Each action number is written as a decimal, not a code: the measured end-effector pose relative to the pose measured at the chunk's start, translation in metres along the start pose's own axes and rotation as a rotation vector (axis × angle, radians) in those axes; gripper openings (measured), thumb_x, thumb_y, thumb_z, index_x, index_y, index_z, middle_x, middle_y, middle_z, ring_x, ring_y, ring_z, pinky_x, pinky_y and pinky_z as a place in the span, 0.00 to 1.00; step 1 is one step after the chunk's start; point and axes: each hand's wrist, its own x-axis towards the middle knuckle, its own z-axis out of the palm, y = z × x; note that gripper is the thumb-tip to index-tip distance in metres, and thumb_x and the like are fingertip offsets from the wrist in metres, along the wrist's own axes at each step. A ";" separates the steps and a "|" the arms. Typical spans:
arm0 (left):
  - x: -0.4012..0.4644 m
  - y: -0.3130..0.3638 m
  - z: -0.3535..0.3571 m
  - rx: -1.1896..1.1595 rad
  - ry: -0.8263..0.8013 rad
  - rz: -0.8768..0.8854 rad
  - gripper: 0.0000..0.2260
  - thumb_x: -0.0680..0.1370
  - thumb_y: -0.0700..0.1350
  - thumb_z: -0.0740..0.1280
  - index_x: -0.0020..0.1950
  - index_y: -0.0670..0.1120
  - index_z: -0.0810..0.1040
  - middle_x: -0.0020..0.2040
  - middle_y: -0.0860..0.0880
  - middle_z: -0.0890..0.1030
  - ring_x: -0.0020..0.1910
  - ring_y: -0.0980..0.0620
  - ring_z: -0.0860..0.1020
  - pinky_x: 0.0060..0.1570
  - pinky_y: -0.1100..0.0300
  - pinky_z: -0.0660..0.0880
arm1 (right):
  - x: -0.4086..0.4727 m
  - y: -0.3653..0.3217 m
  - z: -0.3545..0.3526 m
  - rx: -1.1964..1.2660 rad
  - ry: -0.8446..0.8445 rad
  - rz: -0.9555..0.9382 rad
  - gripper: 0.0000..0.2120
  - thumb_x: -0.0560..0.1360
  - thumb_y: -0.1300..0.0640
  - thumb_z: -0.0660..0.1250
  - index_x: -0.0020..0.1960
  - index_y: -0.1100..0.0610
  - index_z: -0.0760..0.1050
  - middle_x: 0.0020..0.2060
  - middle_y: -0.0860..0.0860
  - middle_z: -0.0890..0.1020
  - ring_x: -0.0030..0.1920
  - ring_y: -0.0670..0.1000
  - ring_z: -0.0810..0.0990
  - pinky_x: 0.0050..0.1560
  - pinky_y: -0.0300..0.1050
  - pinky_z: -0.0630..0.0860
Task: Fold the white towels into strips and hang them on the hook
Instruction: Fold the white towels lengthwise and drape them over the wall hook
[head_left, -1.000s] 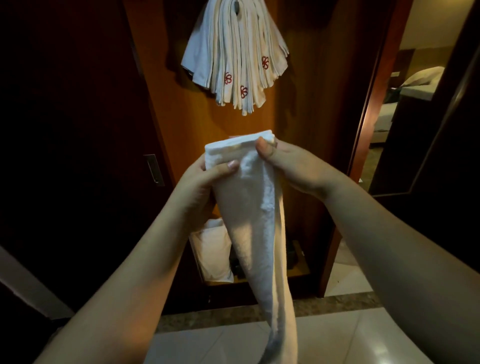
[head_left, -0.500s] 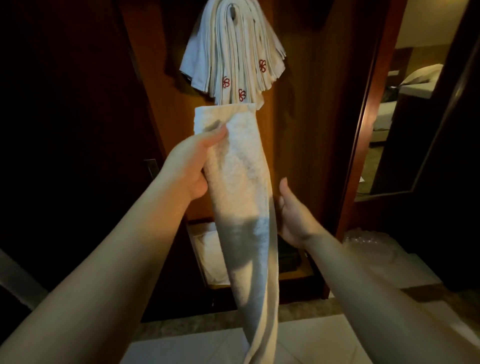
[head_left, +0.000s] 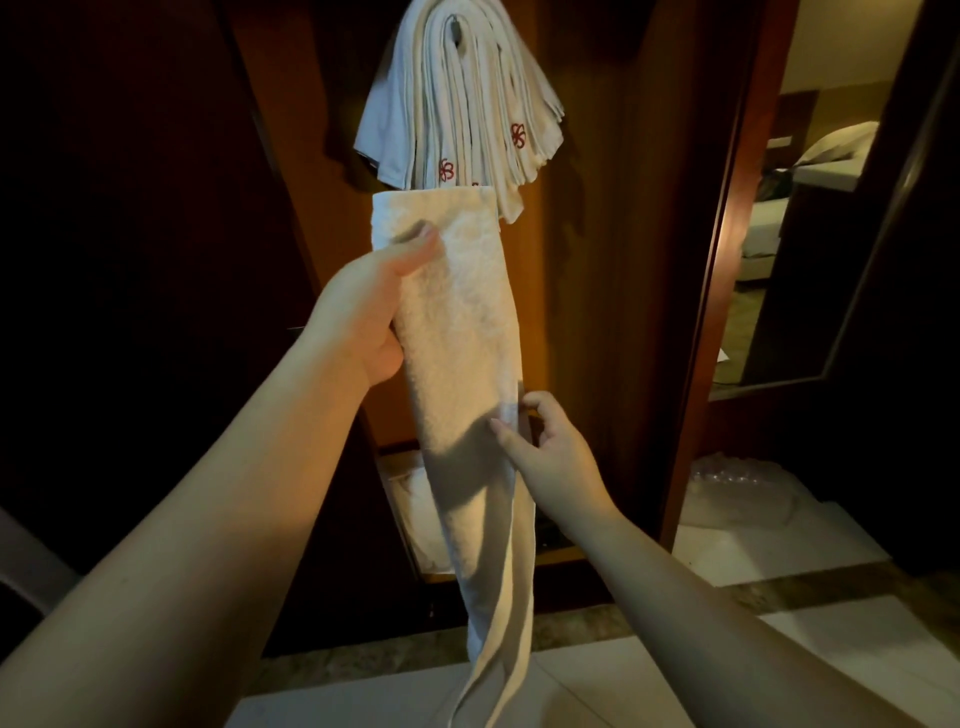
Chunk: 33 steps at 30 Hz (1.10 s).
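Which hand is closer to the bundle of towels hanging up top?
The left hand: it holds the strip towel high, just below the hanging towels. The right hand is much lower, pinching the strip's edge.

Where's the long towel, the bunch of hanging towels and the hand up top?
Long white folded towel strip (head_left: 457, 332), head view, its lit middle.
Bunch of white hanging towels with red flowers (head_left: 467, 104), head view, its folds.
Left hand (head_left: 363, 306), head view, its back.

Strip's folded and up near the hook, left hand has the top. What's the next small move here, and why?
Probably lift the middle of the towel strip over the hook. The left hand grips its upper part just below the hung towels, the right hand pinches its edge lower down, and the tail hangs toward the floor, so the strip looks ready to drape.
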 end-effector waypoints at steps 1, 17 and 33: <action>0.000 0.000 0.000 0.013 0.004 0.005 0.09 0.78 0.51 0.71 0.57 0.51 0.80 0.48 0.51 0.87 0.48 0.48 0.86 0.40 0.50 0.81 | 0.001 -0.002 0.000 -0.013 0.009 -0.008 0.13 0.77 0.40 0.66 0.59 0.43 0.74 0.50 0.38 0.80 0.52 0.38 0.79 0.48 0.35 0.77; -0.002 0.011 -0.004 -0.032 -0.077 0.026 0.18 0.79 0.50 0.68 0.67 0.46 0.77 0.60 0.45 0.83 0.59 0.43 0.82 0.59 0.41 0.77 | 0.002 -0.014 0.000 0.174 0.181 -0.095 0.06 0.82 0.48 0.62 0.52 0.35 0.69 0.46 0.46 0.80 0.46 0.47 0.81 0.46 0.44 0.80; 0.044 -0.003 0.001 -0.035 0.053 -0.227 0.14 0.79 0.47 0.70 0.62 0.44 0.76 0.55 0.42 0.84 0.48 0.42 0.86 0.38 0.46 0.82 | 0.042 -0.010 -0.046 0.151 -0.700 0.389 0.36 0.62 0.44 0.81 0.64 0.59 0.76 0.59 0.55 0.84 0.61 0.56 0.82 0.67 0.58 0.75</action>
